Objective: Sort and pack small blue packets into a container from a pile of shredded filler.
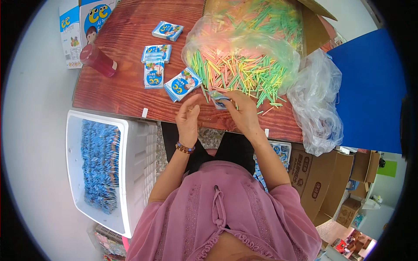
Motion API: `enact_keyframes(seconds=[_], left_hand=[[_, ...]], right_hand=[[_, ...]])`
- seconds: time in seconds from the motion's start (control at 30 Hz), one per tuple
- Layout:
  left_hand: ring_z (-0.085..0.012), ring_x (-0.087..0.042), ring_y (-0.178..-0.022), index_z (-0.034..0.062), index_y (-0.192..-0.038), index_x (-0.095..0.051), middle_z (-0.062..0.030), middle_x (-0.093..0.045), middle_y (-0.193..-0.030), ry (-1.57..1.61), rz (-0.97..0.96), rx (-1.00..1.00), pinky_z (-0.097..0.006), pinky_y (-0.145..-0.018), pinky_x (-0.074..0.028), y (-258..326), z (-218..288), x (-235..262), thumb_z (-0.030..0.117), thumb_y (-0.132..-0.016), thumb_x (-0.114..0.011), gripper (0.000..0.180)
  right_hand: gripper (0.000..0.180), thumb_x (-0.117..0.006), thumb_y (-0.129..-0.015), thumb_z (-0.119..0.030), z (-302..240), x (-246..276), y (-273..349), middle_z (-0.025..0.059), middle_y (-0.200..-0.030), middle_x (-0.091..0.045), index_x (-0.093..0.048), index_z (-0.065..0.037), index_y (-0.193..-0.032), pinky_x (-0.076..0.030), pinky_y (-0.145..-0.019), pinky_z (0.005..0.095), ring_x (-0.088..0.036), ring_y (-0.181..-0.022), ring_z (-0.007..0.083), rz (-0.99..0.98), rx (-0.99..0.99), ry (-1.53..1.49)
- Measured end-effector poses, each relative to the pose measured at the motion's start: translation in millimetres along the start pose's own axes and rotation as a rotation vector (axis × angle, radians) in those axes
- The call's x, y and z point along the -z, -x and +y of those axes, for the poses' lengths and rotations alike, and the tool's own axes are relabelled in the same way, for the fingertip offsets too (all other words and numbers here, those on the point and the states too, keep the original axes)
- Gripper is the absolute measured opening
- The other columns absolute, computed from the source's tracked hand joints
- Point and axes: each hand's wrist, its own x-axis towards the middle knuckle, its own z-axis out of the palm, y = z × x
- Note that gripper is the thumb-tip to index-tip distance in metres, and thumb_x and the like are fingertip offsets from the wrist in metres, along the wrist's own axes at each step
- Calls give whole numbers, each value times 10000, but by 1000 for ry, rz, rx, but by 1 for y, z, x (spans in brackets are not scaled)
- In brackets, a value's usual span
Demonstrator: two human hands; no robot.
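My right hand [244, 114] pinches a small blue-and-clear packet [216, 100] at the table's near edge, just in front of the loose sticks. Its contents are too small to make out. Left of it, my left hand [188, 124] is open and holds nothing, its fingers and thumb curved apart. Beyond both hands, thin pink, yellow and green sticks [237, 71] spill from a large clear plastic bag [198, 35]. A bundle of blue-and-white packets [183, 85] lies just past my left fingertips. More such bundles [153, 73] are farther left on the red-brown wooden table [126, 93].
A pink-lidded jar [98, 60] and printed boxes [69, 35] stand at the far left. Below them is a white bin [126, 174] filled with rows of blue packets [100, 165]. Crumpled plastic [318, 104] hangs over the right edge beside a blue panel [370, 87]; cardboard boxes [315, 180] stand below.
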Motion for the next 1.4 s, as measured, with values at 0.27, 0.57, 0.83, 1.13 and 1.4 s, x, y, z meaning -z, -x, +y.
enact_keyframes(seconds=[0.27,0.57,0.83,1.13,1.4], left_hand=[[-171,-540,-1134,-17,-1313,-465,-79,-566,-1230,-212,-118,-104,-304,-986,-427,-1,15,-16,-54,-844,-629,499],[-118,-616,-867,-12,-1042,-663,-24,-671,-989,-769,-171,-41,-225,-755,-473,-9,9,3,11,-837,-671,206],[-60,-591,-837,-25,-1014,-664,-20,-669,-968,-323,-24,-15,-221,-738,-472,-12,28,-7,28,-840,-682,183],[-35,-562,-702,-19,-941,-684,0,-663,-828,-505,300,-62,-205,-625,-448,-106,106,85,107,-860,-684,150],[-80,-584,-673,3,-910,-702,-24,-675,-779,-652,227,47,-252,-626,-443,-146,92,119,161,-829,-721,179]], right_hand=[[210,-577,-924,-86,18,-8,-1,46,-958,-682,-654,43,-1071,-476,-769,248,-595,-893,98,-132,-104,-572],[185,-585,-914,-80,42,-18,2,63,-925,-663,-656,38,-1036,-466,-781,244,-592,-862,111,-36,46,-347],[188,-572,-932,-103,12,-16,-10,38,-931,-659,-657,28,-1036,-460,-782,231,-582,-856,89,-193,-44,-389],[210,-537,-956,-116,47,-31,18,64,-965,-665,-638,27,-1072,-500,-727,238,-620,-811,116,-187,-225,-570],[196,-556,-942,-107,50,-42,17,95,-934,-666,-638,40,-1040,-513,-716,253,-639,-789,145,-258,-157,-365]])
